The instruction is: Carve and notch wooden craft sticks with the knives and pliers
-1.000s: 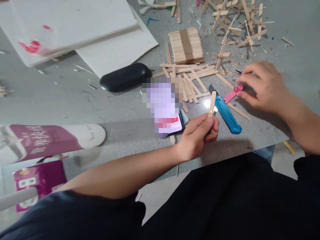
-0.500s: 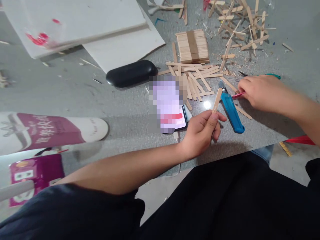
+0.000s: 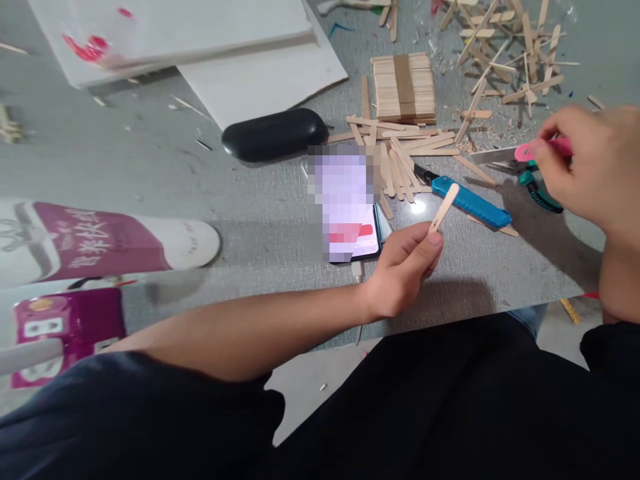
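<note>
My left hand (image 3: 405, 270) is closed, pinching a wooden craft stick (image 3: 447, 205) between thumb and fingers; the stick slants up to the right. My right hand (image 3: 575, 167) is wrapped round a pink-handled knife (image 3: 525, 153), its flat metal blade pointing left above the table. Below that blade lie pliers with green and black handles (image 3: 543, 193), partly covered by my right hand. A blue utility knife (image 3: 470, 200) rests on the table between my hands, its dark tip among loose craft sticks (image 3: 400, 170).
A banded bundle of craft sticks (image 3: 420, 87) stands behind the loose ones. Glued stick pieces (image 3: 525, 53) lie back right. A phone (image 3: 350, 207) with a cable, a black case (image 3: 275, 135), white boards (image 3: 175, 33), a paper cup (image 3: 115, 240) and a purple packet (image 3: 95, 327) are further left.
My right hand has lifted and moved right with the pink-handled knife, whose blade now shows. The blue utility knife has turned to lie flatter, pointing left. My left hand keeps the craft stick.
</note>
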`<state>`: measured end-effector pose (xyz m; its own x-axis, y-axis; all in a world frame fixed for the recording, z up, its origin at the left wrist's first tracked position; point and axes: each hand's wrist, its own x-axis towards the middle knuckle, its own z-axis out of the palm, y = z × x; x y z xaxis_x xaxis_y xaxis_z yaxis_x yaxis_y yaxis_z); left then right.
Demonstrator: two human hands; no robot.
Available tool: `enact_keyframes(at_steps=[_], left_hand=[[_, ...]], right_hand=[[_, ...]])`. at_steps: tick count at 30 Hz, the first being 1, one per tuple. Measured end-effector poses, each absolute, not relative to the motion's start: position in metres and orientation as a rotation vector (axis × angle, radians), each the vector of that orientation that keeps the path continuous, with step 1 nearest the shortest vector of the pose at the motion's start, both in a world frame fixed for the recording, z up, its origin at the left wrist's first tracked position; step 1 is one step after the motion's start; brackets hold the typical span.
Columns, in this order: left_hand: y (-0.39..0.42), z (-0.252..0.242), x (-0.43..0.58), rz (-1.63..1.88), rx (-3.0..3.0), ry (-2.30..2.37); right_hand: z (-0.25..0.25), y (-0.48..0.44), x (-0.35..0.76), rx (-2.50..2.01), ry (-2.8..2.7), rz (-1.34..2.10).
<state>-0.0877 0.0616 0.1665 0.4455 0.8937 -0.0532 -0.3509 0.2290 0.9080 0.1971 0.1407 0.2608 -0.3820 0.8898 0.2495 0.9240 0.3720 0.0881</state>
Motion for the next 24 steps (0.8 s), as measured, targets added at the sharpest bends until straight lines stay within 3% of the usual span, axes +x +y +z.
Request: enact_keyframes(at_steps=[9, 19, 24], left_hand=[[0.063, 0.166, -0.086, 1.003, 0.988, 0.666], [0.063, 0.172, -0.092, 0.964, 0.896, 0.667], [0.059, 0.172, -0.091, 0.947, 0.984, 0.794]], right_hand=[[0.245, 0.124, 0.189, -1.628, -2.240, 0.059], [0.235, 0.114, 0.179, -1.417, -2.149, 0.148], [0.235, 0.109, 0.171, -1.107, -2.398, 0.163]])
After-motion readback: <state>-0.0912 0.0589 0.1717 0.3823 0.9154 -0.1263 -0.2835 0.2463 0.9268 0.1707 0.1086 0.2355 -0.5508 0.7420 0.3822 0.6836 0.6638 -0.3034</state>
